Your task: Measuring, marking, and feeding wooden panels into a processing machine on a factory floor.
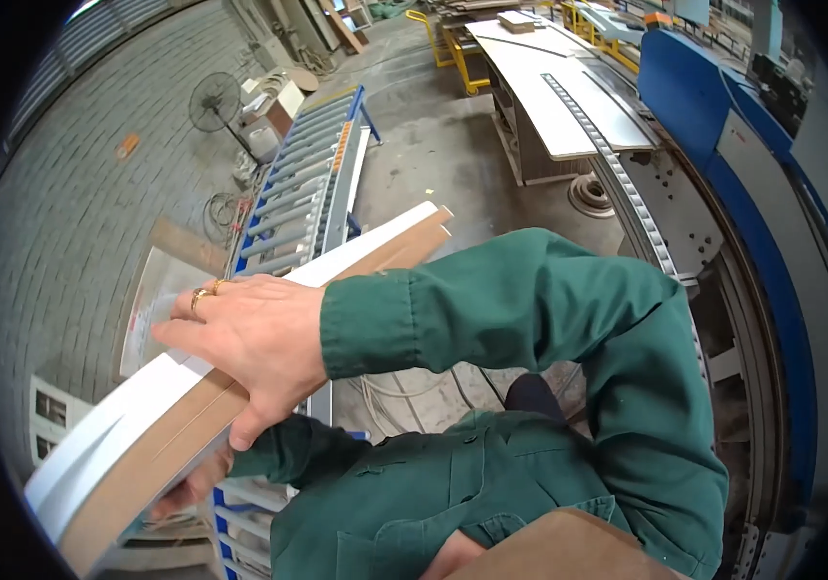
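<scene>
Carrying step: white board (240,367) with brown edge runs lower left to frame centre. Right hand (250,343) clamped over top face, green sleeve (530,300) crossing body. Left hand (197,483) underneath, mostly hidden, probably supporting. Roller conveyor (308,193) just behind; next move calls for level, two-handed carry.
</scene>
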Available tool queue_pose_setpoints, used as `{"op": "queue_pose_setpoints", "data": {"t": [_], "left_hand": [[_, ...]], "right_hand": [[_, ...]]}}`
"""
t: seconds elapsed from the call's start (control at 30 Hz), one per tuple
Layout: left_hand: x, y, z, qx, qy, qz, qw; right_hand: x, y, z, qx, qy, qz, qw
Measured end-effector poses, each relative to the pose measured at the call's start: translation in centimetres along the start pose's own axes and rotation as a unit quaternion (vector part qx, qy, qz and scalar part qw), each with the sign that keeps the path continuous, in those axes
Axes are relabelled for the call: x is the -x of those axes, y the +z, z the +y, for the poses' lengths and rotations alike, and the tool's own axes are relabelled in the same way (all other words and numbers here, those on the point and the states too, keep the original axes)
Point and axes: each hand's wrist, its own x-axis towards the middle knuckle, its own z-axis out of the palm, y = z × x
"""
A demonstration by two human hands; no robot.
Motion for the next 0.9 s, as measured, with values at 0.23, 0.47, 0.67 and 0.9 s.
{"op": "queue_pose_setpoints", "data": {"t": [0.23, 0.47, 0.67, 0.9], "left_hand": [[13.3, 3.8, -22.6, 0.053, -0.193, 0.005, 0.980], [24.1, 7.8, -48.4, 0.211, -0.451, -0.228, 0.837], [34.4, 9.9, -75.8, 0.245, -0.600, -0.421, 0.634], [51.9, 19.8, -92.0, 0.261, -0.656, -0.669, 0.230]], "right_hand": [[5.5, -10.2, 17.5, 0.049, 0.009, 0.245, 0.968], [10.9, -23.8, 36.5, 0.162, 0.225, 0.288, 0.917], [16.5, -29.7, 54.6, 0.159, 0.362, 0.422, 0.816], [25.3, -33.9, 74.4, -0.087, 0.326, 0.686, 0.645]]}}
